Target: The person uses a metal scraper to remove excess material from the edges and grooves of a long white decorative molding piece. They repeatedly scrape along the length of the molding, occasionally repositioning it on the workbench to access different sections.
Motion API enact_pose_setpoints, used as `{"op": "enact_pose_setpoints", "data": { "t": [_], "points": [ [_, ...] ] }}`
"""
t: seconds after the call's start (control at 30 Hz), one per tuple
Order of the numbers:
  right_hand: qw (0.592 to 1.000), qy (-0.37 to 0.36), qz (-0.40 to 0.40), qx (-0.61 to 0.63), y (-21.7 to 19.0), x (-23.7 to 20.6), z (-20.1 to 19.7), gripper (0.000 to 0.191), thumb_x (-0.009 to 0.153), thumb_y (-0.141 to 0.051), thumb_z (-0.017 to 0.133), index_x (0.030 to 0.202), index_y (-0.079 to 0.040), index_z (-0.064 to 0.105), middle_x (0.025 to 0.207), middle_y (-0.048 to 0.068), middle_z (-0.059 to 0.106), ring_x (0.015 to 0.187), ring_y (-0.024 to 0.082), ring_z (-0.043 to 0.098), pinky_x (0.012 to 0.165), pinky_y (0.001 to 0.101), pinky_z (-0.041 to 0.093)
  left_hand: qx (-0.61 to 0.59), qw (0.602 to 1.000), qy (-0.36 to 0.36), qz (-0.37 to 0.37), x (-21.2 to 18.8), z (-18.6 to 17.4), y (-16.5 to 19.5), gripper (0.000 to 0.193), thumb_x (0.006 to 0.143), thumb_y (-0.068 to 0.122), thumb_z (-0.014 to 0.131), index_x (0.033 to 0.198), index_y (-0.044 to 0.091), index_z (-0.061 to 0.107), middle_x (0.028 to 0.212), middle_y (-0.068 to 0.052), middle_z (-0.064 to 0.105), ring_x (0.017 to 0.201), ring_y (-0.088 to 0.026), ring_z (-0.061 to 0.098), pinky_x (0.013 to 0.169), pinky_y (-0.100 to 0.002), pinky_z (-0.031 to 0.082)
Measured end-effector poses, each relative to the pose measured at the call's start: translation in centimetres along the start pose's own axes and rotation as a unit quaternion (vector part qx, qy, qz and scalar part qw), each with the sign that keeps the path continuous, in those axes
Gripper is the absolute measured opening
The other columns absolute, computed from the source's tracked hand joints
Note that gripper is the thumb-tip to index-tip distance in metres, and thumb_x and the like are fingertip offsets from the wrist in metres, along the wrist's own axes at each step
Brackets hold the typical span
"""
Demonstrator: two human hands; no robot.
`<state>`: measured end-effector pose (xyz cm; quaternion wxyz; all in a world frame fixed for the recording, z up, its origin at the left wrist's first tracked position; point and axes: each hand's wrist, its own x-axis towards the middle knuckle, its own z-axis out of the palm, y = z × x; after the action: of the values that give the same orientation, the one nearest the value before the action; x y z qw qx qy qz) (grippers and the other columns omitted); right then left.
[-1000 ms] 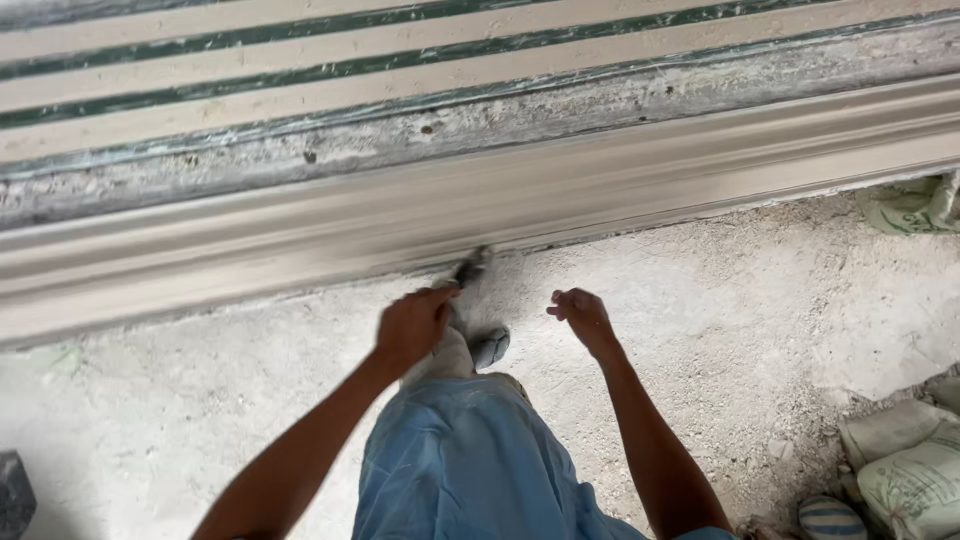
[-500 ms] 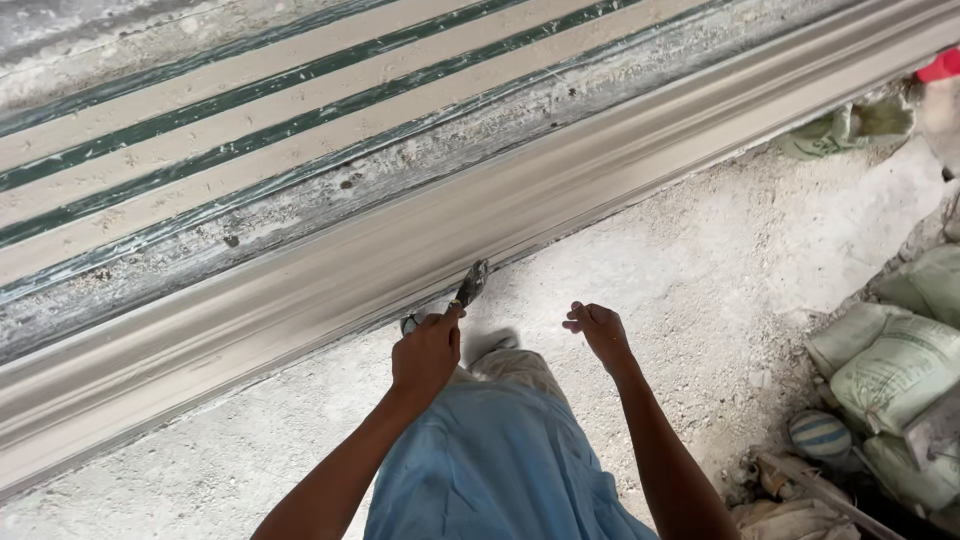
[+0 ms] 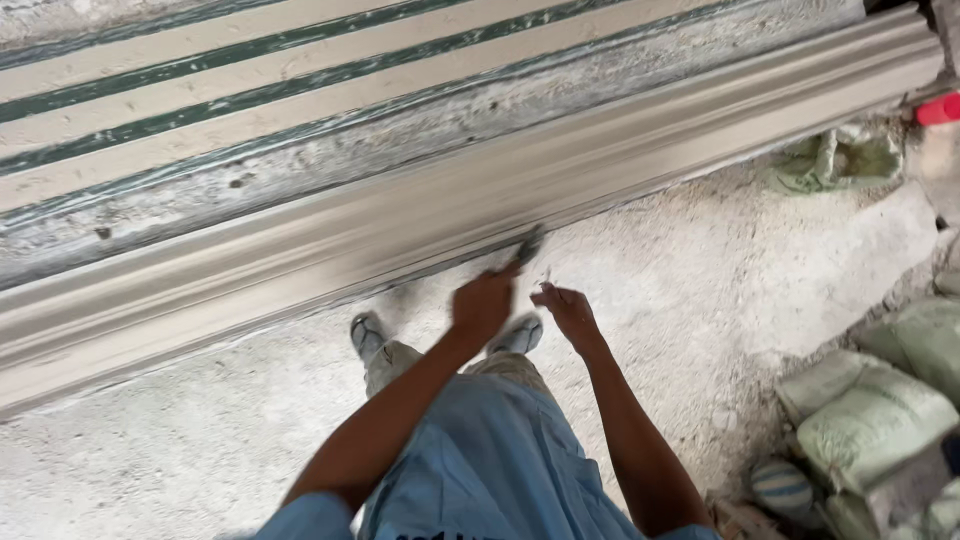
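Note:
A long grey cement moulding (image 3: 420,230) lies across the floor in front of me, its ridges running from left to upper right. My left hand (image 3: 482,305) is closed around a small dark tool (image 3: 525,247) whose tip is at the moulding's near edge; the hand is blurred. My right hand (image 3: 568,310) hovers just beside it over the floor, fingers loosely curled, with a thin pale bit at the fingertips that I cannot make out. My two grey shoes (image 3: 368,335) stand close to the moulding, below the hands.
Behind the moulding runs a worn surface with cream and green stripes (image 3: 250,100). Pale filled sacks (image 3: 880,420) are piled at the right. A crumpled green cloth (image 3: 830,160) and a red object (image 3: 940,108) lie at the upper right. The floor (image 3: 150,450) is rough concrete.
The view has swung so that the moulding slants more steeply. Both hands have moved to the right along its near edge, and the right hand has closed in beside the left.

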<state>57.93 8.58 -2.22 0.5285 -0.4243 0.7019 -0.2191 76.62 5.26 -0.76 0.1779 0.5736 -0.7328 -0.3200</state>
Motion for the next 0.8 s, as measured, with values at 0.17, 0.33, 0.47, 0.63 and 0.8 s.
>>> {"op": "enact_pose_setpoints", "data": {
  "t": [0.17,0.33,0.47,0.63,0.8],
  "points": [
    [0.998,-0.022,-0.036,0.035,4.4,2.2,-11.9,0.036,0.11,-0.03,0.059,0.117,0.004,0.068,0.112,0.02,0.068,0.096,0.022,0.058,0.087,0.0382,0.049,0.044,0.997,-0.002,-0.062,-1.2,0.4,-0.4,0.029,0.097,0.021,0.059,0.122,0.025,0.073,0.096,-0.01,0.075,0.073,-0.031,0.073,0.062,-0.047,0.059],
    [0.995,-0.071,-0.015,0.074,3.9,5.0,-16.6,0.051,0.097,-0.029,0.054,0.145,-0.011,0.049,0.136,0.012,0.065,0.115,0.024,0.067,0.095,0.0399,0.052,0.06,0.995,-0.03,-0.067,5.4,6.6,7.2,0.028,0.101,0.022,0.056,0.125,0.022,0.071,0.094,-0.012,0.074,0.075,-0.031,0.072,0.067,-0.048,0.059],
    [0.993,-0.087,-0.03,0.071,3.4,7.5,-17.8,0.048,0.104,-0.034,0.054,0.14,-0.002,0.053,0.127,0.02,0.071,0.113,0.024,0.072,0.1,0.038,0.052,0.047,0.997,-0.012,-0.054,7.8,7.8,11.3,0.03,0.098,0.023,0.058,0.125,0.024,0.071,0.097,-0.012,0.075,0.082,-0.033,0.072,0.071,-0.049,0.06],
    [0.991,-0.029,-0.081,0.098,5.4,8.2,-20.5,0.066,0.122,-0.039,0.044,0.106,0.019,0.071,0.091,0.026,0.08,0.087,0.025,0.076,0.099,0.0403,0.06,0.067,0.986,-0.068,-0.134,4.3,2.3,7.5,0.032,0.1,0.024,0.054,0.128,0.026,0.068,0.104,-0.01,0.075,0.084,-0.031,0.075,0.074,-0.048,0.061],
    [0.996,0.065,-0.054,-0.016,5.5,8.5,-22.3,0.049,0.101,-0.029,0.053,0.14,0.0,0.055,0.116,0.01,0.074,0.1,0.018,0.07,0.088,0.0344,0.056,0.078,0.993,-0.048,-0.078,8.8,5.6,9.6,0.036,0.093,0.022,0.056,0.127,0.027,0.068,0.107,-0.013,0.074,0.082,-0.034,0.073,0.067,-0.052,0.059]
  ]
}}
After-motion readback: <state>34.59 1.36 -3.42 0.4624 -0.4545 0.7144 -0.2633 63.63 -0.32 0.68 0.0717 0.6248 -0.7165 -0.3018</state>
